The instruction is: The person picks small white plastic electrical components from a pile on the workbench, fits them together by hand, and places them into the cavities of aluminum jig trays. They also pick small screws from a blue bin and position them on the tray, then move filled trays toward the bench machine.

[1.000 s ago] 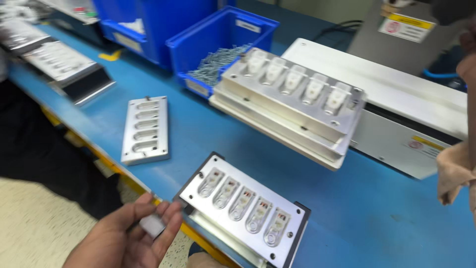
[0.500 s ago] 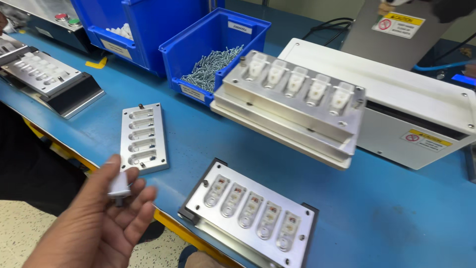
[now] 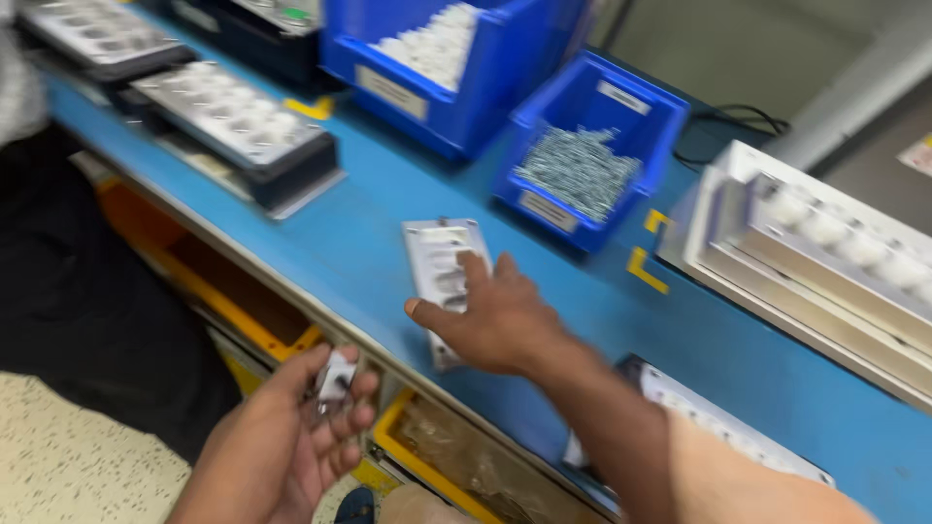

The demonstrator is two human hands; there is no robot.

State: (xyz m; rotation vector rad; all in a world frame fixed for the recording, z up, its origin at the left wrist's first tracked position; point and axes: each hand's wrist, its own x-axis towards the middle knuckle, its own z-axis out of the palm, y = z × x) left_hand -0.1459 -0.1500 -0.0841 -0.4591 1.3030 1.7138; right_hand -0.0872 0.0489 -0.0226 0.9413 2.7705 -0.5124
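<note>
My left hand (image 3: 291,442) is low at the bench's front edge, its fingers curled around a small white plastic part (image 3: 335,374). My right hand (image 3: 500,320) reaches across the blue bench and lies palm down on a flat metal plate with oval slots (image 3: 437,254), with its fingers spread over the plate's near half. The thumb sits by the plate's left edge. Motion blur hides whether the fingers hook under the plate. My right forearm crosses over a grey fixture with a row of pockets (image 3: 699,408) at the lower right.
A blue bin of metal screws (image 3: 581,165) stands just behind the plate, and a bigger blue bin of white parts (image 3: 456,49) behind that. More pocketed fixtures (image 3: 233,116) sit at the left. A large white fixture (image 3: 835,243) is at the right. Yellow trays (image 3: 262,325) lie under the bench edge.
The view has swung left. My right hand has come in and landed on the slotted plate. My left hand dropped below the bench edge with the small white part.
</note>
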